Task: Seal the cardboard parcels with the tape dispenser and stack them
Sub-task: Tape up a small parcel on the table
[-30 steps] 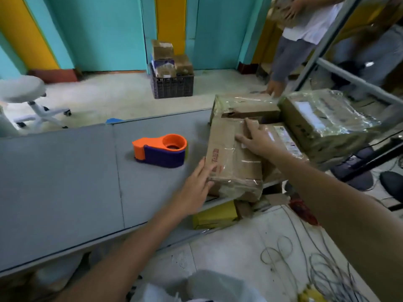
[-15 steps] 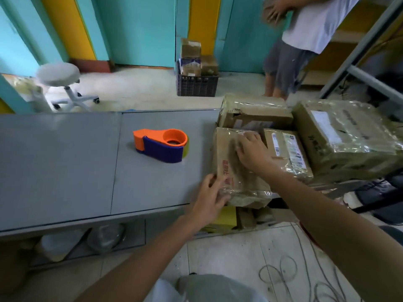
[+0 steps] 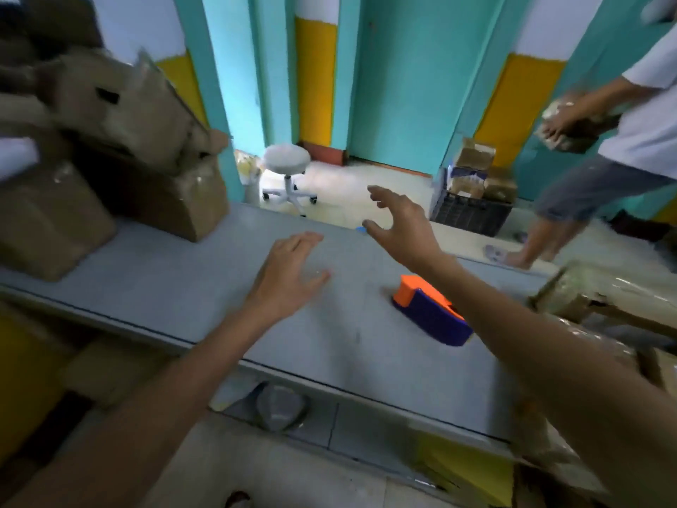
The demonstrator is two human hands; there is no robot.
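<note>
While the left hand [image 3: 287, 275] and right hand [image 3: 401, 229] hover spread and empty, the tape dispenser [image 3: 428, 317] shows orange over blue.

A white round stool [image 3: 287, 161] on a wheeled base stands on the pale floor [image 3: 340, 192]. Behind the stool the walls [image 3: 395, 86] are teal, with yellow panels [image 3: 315, 78] and a white band above them (its top is cut by the frame). A red-brown skirting [image 3: 322, 150] runs just behind the stool. Right of the stool, well apart, a dark plastic crate [image 3: 470, 214] sits on the floor. In front of the stool lies a long grey table [image 3: 183, 273]. The light is soft, brightest on the floor around the stool.
</note>
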